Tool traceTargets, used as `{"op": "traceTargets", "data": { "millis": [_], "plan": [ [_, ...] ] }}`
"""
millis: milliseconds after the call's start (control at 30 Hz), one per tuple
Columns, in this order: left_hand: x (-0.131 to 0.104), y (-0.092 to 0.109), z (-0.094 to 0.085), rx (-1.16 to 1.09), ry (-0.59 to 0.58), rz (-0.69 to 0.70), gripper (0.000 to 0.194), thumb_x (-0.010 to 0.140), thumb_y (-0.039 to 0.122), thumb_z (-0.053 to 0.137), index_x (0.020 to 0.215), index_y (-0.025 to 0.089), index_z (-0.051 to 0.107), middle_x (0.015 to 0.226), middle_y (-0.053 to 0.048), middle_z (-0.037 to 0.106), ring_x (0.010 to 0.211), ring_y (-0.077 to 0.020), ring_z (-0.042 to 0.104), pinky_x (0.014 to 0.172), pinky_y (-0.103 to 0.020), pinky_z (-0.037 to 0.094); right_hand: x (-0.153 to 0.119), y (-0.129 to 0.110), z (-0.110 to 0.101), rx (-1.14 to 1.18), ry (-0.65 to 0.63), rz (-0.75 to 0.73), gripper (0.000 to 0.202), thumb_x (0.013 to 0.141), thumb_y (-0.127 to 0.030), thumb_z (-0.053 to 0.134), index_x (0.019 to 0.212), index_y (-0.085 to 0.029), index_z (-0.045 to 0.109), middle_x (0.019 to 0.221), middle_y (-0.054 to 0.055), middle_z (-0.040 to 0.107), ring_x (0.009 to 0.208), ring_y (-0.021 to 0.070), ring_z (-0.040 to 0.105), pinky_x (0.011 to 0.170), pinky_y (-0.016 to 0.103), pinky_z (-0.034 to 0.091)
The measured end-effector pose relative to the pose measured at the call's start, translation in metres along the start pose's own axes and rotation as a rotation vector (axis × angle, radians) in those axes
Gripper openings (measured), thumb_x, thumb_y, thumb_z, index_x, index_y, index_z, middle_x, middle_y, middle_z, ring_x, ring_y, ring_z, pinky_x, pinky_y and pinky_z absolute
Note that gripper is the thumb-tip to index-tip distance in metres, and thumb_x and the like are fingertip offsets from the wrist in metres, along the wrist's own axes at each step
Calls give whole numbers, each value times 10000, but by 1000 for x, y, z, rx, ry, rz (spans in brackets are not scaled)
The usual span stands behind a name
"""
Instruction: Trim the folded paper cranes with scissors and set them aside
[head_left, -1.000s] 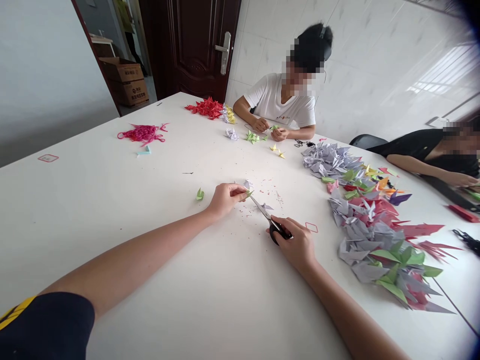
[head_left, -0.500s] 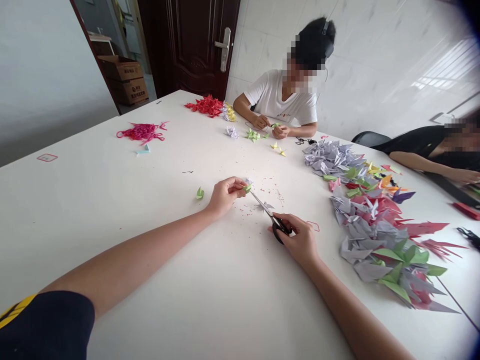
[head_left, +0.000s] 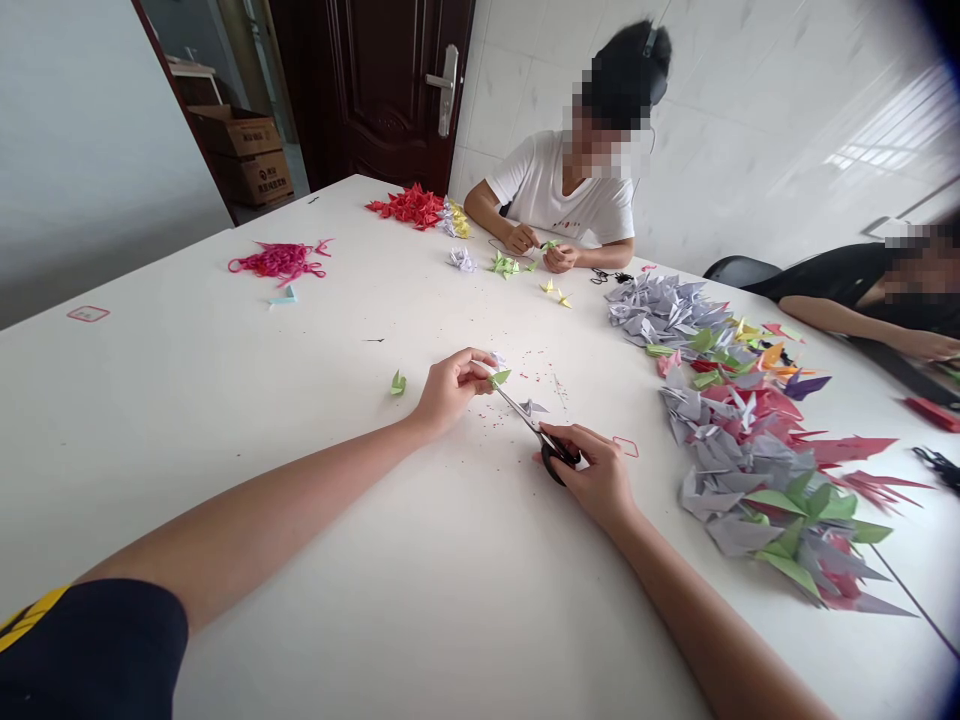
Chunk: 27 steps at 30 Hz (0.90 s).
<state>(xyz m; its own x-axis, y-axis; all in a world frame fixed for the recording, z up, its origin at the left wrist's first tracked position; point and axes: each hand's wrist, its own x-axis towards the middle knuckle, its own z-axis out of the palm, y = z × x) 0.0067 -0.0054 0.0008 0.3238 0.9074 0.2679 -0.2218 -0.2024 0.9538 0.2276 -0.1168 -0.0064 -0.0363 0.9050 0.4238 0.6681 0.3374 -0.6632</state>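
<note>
Between the fingertips of my left hand (head_left: 455,388) is a small green paper crane (head_left: 499,378). My right hand (head_left: 592,467) is closed around the black handles of a pair of scissors (head_left: 527,417), whose blades reach to the green paper at my left fingertips. Whether the blades are parted there is too small to tell. A grey paper crane (head_left: 533,407) lies just behind the scissors, and a white folded piece (head_left: 497,360) is partly hidden by my left fingers. Left of that hand, another green crane (head_left: 398,383) sits on the white table (head_left: 360,560).
A long heap of grey, green and red paper cranes (head_left: 739,430) runs along the right. Pink loops of cord (head_left: 279,263) and a red crane pile (head_left: 412,205) lie farther back. One person (head_left: 570,200) handles green paper opposite; another person (head_left: 847,285) sits at right.
The green crane in my left fingers has turned, so a pointed green part now sticks out to the right. The scissors have shifted slightly left, with their blades at the paper.
</note>
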Motion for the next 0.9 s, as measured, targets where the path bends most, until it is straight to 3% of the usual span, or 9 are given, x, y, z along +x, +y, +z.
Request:
{"op": "traceTargets", "data": {
  "millis": [300,900],
  "plan": [
    [-3,3,1,72,-45,9,230,783,162,661,1010,167,628,793,-23,704,740,-130,663,739,-269,521,1,-4,0,-29,-3,-28,285,763,-188,645,1029,-221,743,756,7,634,585,129,457,539,254,438],
    [-5,7,3,110,-73,-12,290,775,139,645,1061,178,609,746,-4,689,711,-130,658,748,-273,519,0,-10,3,-100,-13,-45,274,761,-173,602,1008,-198,717,721,2,631,581,124,500,524,231,421]
  ]
}}
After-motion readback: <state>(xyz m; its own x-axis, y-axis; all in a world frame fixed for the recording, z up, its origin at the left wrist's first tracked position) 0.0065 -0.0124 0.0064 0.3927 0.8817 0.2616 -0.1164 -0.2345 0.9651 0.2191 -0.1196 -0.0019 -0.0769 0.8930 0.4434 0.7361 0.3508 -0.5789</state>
